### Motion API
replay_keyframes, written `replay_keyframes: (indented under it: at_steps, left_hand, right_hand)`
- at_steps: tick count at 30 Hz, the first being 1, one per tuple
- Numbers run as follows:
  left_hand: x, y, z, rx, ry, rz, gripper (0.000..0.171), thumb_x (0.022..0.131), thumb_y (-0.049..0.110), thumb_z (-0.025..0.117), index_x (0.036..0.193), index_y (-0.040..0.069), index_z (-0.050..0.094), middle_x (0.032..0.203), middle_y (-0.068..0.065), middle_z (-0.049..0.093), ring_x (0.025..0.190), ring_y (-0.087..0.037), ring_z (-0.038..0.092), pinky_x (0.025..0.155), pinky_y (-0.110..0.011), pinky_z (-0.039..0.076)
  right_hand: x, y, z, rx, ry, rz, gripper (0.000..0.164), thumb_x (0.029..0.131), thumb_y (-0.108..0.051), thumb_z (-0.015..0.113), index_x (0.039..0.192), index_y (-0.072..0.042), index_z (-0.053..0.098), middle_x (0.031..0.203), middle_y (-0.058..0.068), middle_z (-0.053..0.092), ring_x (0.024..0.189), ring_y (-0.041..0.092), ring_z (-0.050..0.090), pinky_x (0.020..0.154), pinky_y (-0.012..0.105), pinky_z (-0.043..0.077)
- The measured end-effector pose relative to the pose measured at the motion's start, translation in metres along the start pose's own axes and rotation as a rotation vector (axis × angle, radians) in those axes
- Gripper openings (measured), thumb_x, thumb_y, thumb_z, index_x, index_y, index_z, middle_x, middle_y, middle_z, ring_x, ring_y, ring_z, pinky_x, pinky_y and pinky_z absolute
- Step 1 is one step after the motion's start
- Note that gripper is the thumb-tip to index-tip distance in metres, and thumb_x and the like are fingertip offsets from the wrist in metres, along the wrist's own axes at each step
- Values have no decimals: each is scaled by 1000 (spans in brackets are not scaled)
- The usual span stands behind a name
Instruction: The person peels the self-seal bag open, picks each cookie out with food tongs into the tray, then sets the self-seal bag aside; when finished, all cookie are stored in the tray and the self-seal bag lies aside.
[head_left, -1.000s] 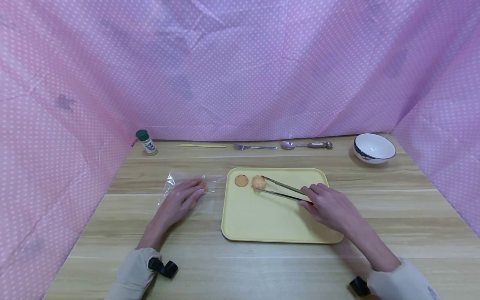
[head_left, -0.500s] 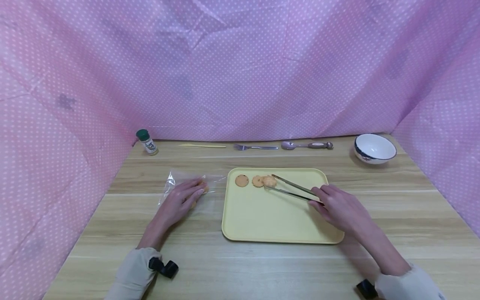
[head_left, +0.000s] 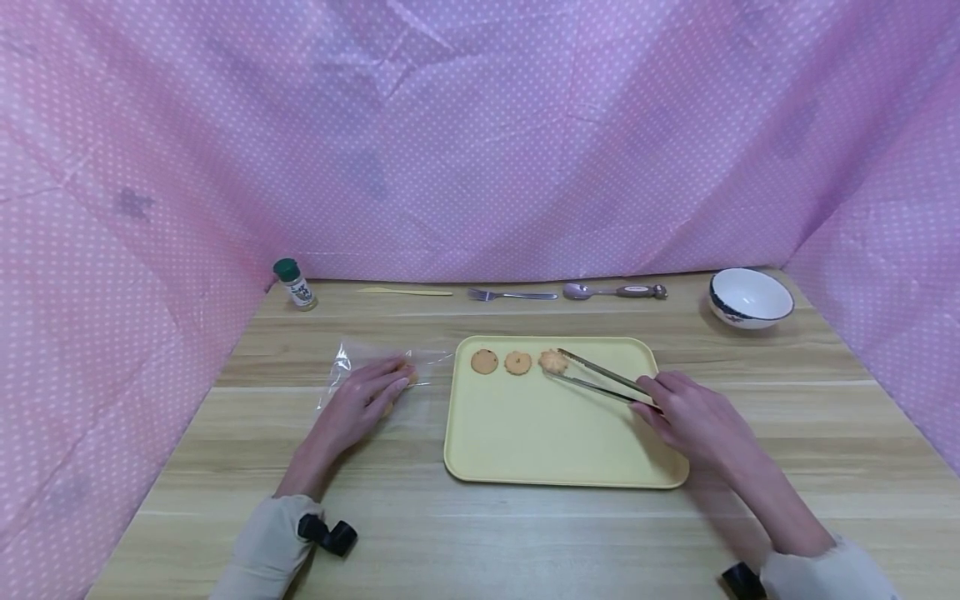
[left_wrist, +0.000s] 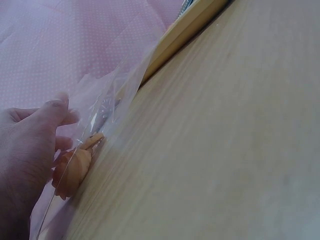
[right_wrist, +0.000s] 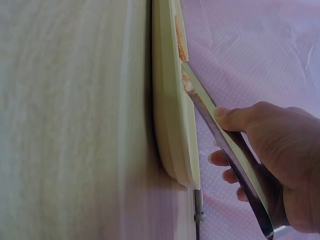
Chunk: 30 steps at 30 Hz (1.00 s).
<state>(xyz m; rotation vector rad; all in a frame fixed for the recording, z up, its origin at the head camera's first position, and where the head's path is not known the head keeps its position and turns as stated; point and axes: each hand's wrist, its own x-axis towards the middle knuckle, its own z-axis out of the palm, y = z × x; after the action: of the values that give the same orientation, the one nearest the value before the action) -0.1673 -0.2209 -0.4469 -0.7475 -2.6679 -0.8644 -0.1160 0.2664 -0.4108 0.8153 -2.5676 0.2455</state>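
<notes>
The right hand [head_left: 697, 417] grips the metal tongs [head_left: 602, 369], thumb on one arm and fingers round the other, with the tips on either side of a scalloped cookie [head_left: 553, 361] at the far side of the yellow tray [head_left: 555, 433]. To its left, in one row and apart from each other, lie a middle cookie [head_left: 517, 362] and a smooth round cookie [head_left: 483, 361]. The left hand [head_left: 366, 396] rests on a clear plastic bag [head_left: 336, 367] beside the tray, fingers gently bent over the bagged cookies [left_wrist: 72, 172]; the film is hard to see, so I cannot tell whether it is pinched. Farther back on the desk [head_left: 525, 533] stand a green-capped jar [head_left: 296, 285], a fork [head_left: 517, 296], a spoon [head_left: 630, 291] and a white bowl [head_left: 750, 296].
</notes>
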Motion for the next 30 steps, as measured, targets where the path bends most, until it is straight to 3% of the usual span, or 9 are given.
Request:
replay_keyframes:
  at_steps: [10, 20, 30]
  left_hand:
    - [0, -1, 0, 5, 2, 11, 32, 107, 24, 61, 133, 10, 71, 146, -13, 60, 137, -36, 52, 114, -56, 39]
    - [0, -3, 1, -16, 18, 33, 29, 105, 19, 63, 132, 9, 72, 143, -15, 61, 135, -38, 54, 113, -57, 40]
    - [-1, -2, 2, -16, 22, 38, 29, 105, 18, 63, 131, 8, 72, 144, -15, 61, 135, -38, 54, 113, -58, 39]
  right_hand:
    - [-3, 2, 2, 3, 3, 0, 24, 86, -15, 81, 100, -5, 65, 76, 2, 55, 67, 26, 59, 48, 43, 49]
    - [-4, -1, -3, 27, -34, 63, 28, 82, -14, 85, 102, -5, 68, 76, 0, 52, 64, 22, 54, 47, 42, 48]
    - [-5, -2, -7, 77, -16, 102, 31, 80, -13, 87, 105, -5, 71, 85, 6, 62, 72, 27, 64, 53, 47, 55]
